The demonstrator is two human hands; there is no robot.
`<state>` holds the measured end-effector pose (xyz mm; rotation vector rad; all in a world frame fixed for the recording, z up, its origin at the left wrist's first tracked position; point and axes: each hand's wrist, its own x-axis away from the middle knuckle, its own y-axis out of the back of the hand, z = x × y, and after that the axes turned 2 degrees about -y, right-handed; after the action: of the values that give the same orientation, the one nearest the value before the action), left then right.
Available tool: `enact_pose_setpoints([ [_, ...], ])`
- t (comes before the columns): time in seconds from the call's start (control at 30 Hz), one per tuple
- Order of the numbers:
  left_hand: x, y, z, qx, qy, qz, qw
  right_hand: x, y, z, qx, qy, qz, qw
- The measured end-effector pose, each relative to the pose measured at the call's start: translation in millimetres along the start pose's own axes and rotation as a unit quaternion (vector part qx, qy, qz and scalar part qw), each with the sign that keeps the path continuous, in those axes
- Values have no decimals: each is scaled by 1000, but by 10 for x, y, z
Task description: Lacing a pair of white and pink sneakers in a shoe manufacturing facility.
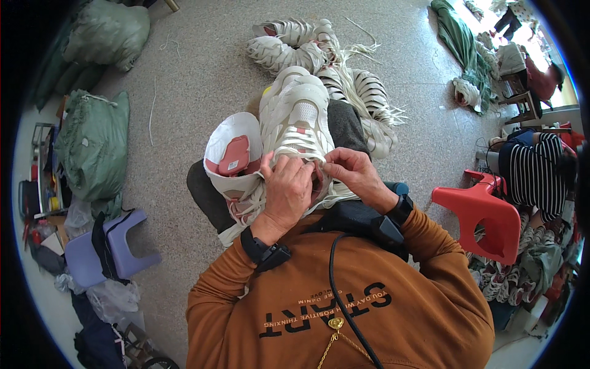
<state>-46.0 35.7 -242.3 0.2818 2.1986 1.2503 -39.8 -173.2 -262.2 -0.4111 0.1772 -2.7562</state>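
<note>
A white and beige sneaker (pixel 301 114) with pale laces (pixel 298 142) and pink lining lies across my lap, toe pointing away from me. My left hand (pixel 287 187) lies over its collar, fingers bent and gripping around the lower lacing. Beside it, thumb and forefinger of my right hand (pixel 356 175) pinch a shoelace at the right eyelet edge. The lace in that pinch is mostly hidden by the fingertips. Left of this sneaker, a second white sneaker (pixel 212 147) rests on my thigh, its pink insole and inside showing.
Bundled white shoe pieces with loose laces (pixel 332 58) lie on the speckled floor ahead. A purple stool (pixel 132 258) and stuffed green sack (pixel 92 147) stand left. A red stool (pixel 485 218) is right, near a person in stripes (pixel 538 169) and piled shoes (pixel 501 280).
</note>
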Motion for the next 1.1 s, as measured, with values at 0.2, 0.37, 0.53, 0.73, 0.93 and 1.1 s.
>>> enact_pose_setpoints([
  [0.2, 43, 98, -7, -39, -21, 25, 999, 9, -47, 143, 16, -1, -7, 1000],
  [0.37, 18, 215, -6, -40, -35, 2, 999, 111, -48, 197, 32, 28, -47, 998],
  [0.53, 68, 715, 52, 181, -7, 14, 983, 300, -330, 420, 200, 52, 130, 970],
  [0.73, 54, 1293, 81, 195, 10, 51, 980, 157, -621, 208, 44, -30, 180, 982],
  [0.93, 59, 1587, 437, -22, -45, 41, 998, 192, -594, 310, -138, -194, 149, 960],
  [1.1, 95, 1748, 576, -71, 3, 10, 997, 411, -240, 527, 113, -144, 145, 972],
])
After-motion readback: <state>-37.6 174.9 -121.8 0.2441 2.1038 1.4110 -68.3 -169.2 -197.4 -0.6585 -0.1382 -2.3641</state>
